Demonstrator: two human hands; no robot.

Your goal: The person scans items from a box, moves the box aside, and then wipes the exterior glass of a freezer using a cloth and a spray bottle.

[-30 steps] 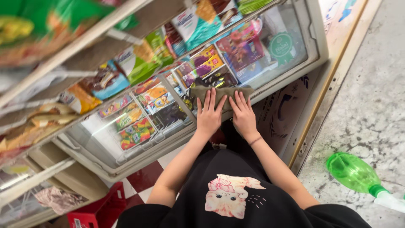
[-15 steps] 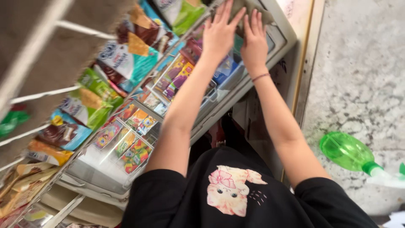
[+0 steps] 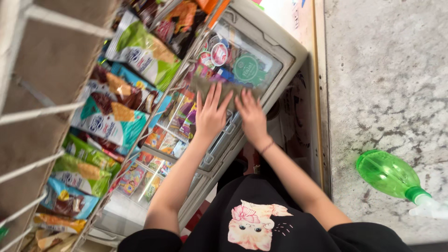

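Both hands, left hand [image 3: 211, 115] and right hand [image 3: 252, 116], pushed with the grey cloth [image 3: 224, 88] further along the freezer lid [image 3: 261, 56], arms stretched out more, snack bags [image 3: 116, 116] now nearer in view

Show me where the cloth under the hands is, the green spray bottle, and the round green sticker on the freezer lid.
cloth [image 3: 219, 84], head view, olive fabric above the fingertips.
green spray bottle [image 3: 387, 173], head view, middle of its translucent body.
round green sticker [image 3: 246, 69], head view, centre of the disc on the glass lid.
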